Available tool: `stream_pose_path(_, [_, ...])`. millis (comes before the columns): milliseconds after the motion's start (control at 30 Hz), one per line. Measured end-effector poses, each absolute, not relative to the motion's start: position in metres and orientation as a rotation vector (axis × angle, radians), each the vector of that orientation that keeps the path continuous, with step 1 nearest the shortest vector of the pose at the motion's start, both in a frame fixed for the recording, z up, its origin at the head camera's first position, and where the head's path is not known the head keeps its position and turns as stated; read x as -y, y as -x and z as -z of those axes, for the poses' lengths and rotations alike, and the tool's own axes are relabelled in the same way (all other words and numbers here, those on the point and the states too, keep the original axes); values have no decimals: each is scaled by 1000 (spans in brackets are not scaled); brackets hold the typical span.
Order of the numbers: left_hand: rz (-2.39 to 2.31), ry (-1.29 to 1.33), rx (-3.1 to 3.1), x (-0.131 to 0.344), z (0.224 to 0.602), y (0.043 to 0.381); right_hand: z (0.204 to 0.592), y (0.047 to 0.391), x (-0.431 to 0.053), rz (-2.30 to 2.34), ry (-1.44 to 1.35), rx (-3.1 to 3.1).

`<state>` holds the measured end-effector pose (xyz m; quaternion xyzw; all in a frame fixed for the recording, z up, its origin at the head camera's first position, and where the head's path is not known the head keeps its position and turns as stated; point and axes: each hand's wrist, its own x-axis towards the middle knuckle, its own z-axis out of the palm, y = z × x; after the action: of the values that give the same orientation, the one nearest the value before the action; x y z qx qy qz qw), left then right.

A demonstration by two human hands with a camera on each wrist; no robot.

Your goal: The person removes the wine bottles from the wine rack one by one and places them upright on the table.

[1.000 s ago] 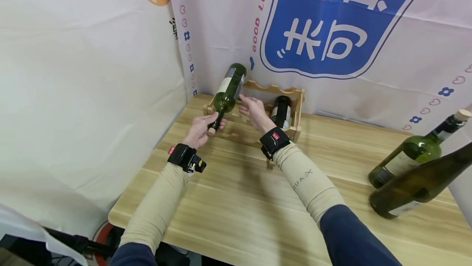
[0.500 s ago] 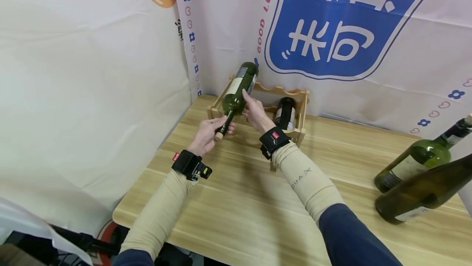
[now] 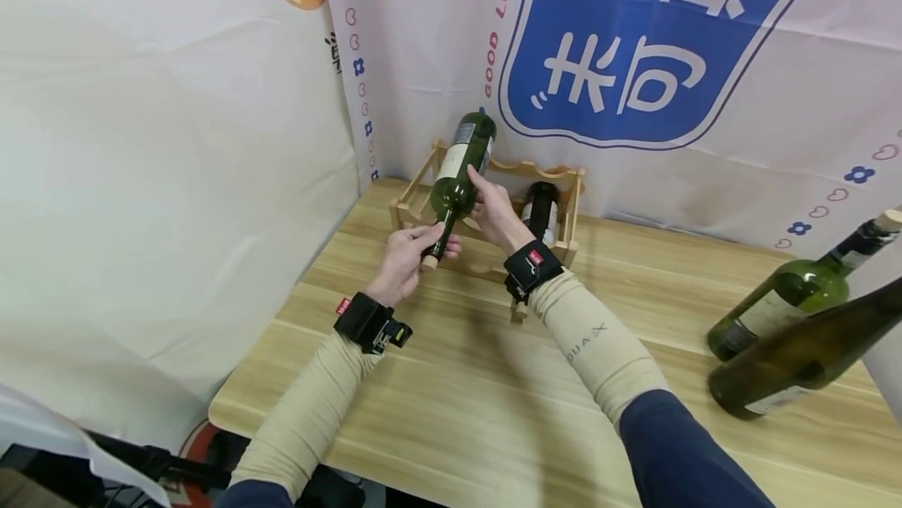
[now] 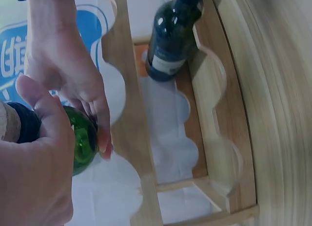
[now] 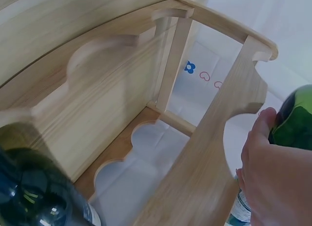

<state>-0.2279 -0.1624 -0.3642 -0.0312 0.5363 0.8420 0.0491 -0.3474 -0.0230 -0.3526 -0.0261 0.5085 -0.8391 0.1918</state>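
Observation:
A green wine bottle [image 3: 453, 191] with a pale label and a cork hangs tilted over the left part of a wooden wine rack [image 3: 569, 214], its base up and away from me. My left hand [image 3: 405, 257] grips its neck near the cork. My right hand [image 3: 496, 212] holds the body near the shoulder, thumb on top; in the right wrist view its other fingers lie partly hidden against the glass. A dark wine bottle [image 3: 541, 207] lies in the right part of the rack, and the left wrist view shows this dark bottle [image 4: 170, 41] between the scalloped rails.
Two more wine bottles stand at the table's right: a green corked one [image 3: 782, 300] and, nearer, a brownish-green one [image 3: 789, 363]. Printed cloth [image 3: 437, 46] hangs close behind the rack. The wooden table [image 3: 437, 398] ends at the left and front.
Both hands have carried the bottle a little to the right over the rack. The right hand, beside the bottle a second ago with fingers extended, now holds its body.

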Motion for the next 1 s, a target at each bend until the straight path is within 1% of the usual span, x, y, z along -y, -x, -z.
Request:
stream_pose_path(400, [-2581, 25, -1637, 134, 364, 222, 351, 340, -6, 2358, 67, -1500])
stream_pose_path(1000, [-2564, 18, -1615, 95, 368, 218, 355, 335, -44, 2380, 83, -1537])
